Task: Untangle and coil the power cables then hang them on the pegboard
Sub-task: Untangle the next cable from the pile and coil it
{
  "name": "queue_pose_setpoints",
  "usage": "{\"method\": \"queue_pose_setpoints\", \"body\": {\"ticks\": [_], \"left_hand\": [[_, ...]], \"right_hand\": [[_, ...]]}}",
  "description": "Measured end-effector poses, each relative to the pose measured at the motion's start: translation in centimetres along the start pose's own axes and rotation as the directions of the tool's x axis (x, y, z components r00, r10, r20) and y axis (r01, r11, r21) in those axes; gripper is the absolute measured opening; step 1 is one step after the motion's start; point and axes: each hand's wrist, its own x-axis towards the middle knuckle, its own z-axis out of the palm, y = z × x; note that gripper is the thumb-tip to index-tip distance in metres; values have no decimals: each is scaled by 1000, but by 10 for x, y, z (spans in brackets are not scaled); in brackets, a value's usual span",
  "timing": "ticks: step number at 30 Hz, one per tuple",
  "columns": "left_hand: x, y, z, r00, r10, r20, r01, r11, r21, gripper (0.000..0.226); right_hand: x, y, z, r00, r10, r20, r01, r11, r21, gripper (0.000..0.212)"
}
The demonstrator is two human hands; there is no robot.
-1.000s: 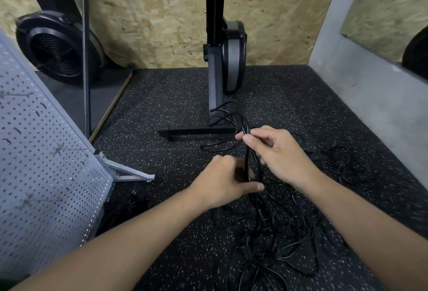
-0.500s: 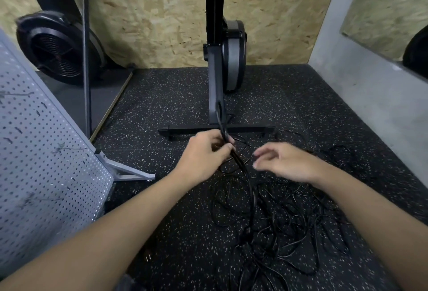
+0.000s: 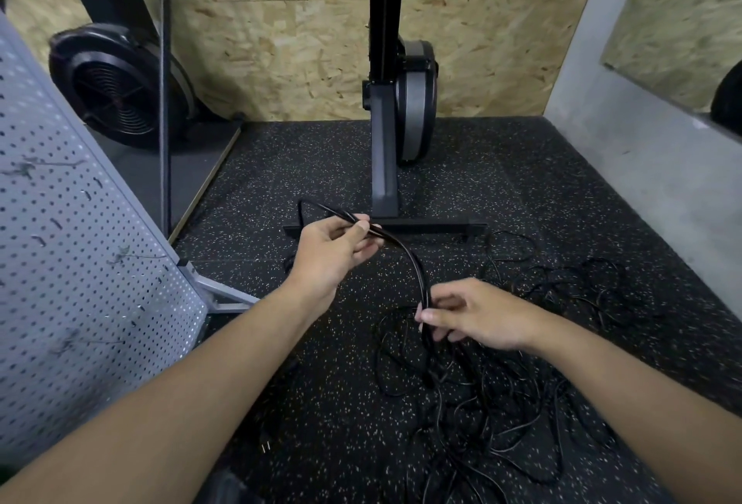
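Fingers (image 3: pixel 362 228) of left hand (image 3: pixel 333 254) pinch doubled cable (image 3: pixel 416 271) | right hand (image 3: pixel 478 319) pinches it lower | tangle (image 3: pixel 482 403) beneath

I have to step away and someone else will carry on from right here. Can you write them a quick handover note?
Left hand: grips a doubled black cable near its fold.
Right hand: pinches the same black cable lower down, just above the cable tangle.
The cable tangle lies heaped on the floor, right of centre. The pegboard stands at the left, and no coil visibly hangs on it.
Done: one cable partly drawn out.
Left: untangle, coil and hang all of them.
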Motion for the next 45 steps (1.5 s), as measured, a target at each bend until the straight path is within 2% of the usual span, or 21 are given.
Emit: {"method": "queue_pose_setpoints", "body": {"ticks": [2,4,6,7,9,10,12,13,16,19,23,25,26,28,30,32,34,36,38,43,45], "left_hand": [[4,-2,-4,999,-30,20,29,999,43,24],[6,-8,-7,990,-114,78,88,956,279,38],[2,-15,-7,958,-210,197,47,789,613,42],[-3,-19,-5,919,-273,284,-13,700,714,40],[-13,-28,2,816,-358,454,-159,617,771,33],[-17,-32,5,790,-351,503,-222,600,768,27],[-20,-39,9,808,-265,526,-308,571,761,14],[-21,-41,11,830,-213,515,-328,561,760,15],[-24,-46,16,880,-82,468,-329,607,724,22],[-25,-46,21,888,-56,456,-312,654,689,25],[-21,-40,22,895,56,443,-388,587,711,27],[-19,-35,22,917,86,390,-358,613,705,28],[-17,-32,20,928,90,362,-332,643,690,28],[-15,-26,16,947,70,313,-263,728,633,25],[-13,-21,12,963,43,267,-184,828,530,20],[-10,-18,9,972,29,231,-130,891,434,16],[-9,-17,9,976,18,219,-103,917,384,16],[-9,-17,10,978,3,207,-76,935,345,17],[-10,-17,12,980,-9,200,-57,945,323,18],[-10,-14,8,980,-28,196,-39,943,330,23],[-11,-13,7,981,-55,183,-12,939,344,26]], "right_hand": [[-1,-2,-3,997,-34,-64,36,999,36,12],[-2,-7,-5,984,-73,-165,86,994,75,12],[-2,-11,-5,949,-132,-287,166,981,96,14],[-1,-13,-5,928,-162,-334,206,973,101,15],[-1,-16,-3,903,-195,-382,253,962,107,13],[0,-17,-3,901,-201,-384,262,959,111,12],[0,-18,-3,904,-202,-377,266,956,125,9],[0,-17,-3,904,-204,-375,270,954,132,9],[-1,-18,-6,897,-204,-392,285,945,159,8],[0,-17,-10,887,-197,-419,295,938,183,8],[-1,-18,-11,860,-159,-484,307,920,244,10],[-1,-17,-15,870,-110,-480,229,953,196,11],[-1,-13,-17,894,-69,-442,153,976,157,14],[-3,-6,-20,964,24,-264,-5,998,70,26],[-5,-2,-17,993,78,-93,-81,997,-22,42],[-4,-1,-13,996,75,-51,-76,997,-23,50],[-5,-4,-10,996,62,-71,-62,998,7,51],[-4,-6,-7,998,20,-62,-21,1000,-7,36],[-3,-6,-5,998,-10,-64,14,997,71,19],[-8,-10,-8,999,1,-45,9,976,216,16],[-8,-9,-10,997,31,-71,-17,982,189,15]]}}
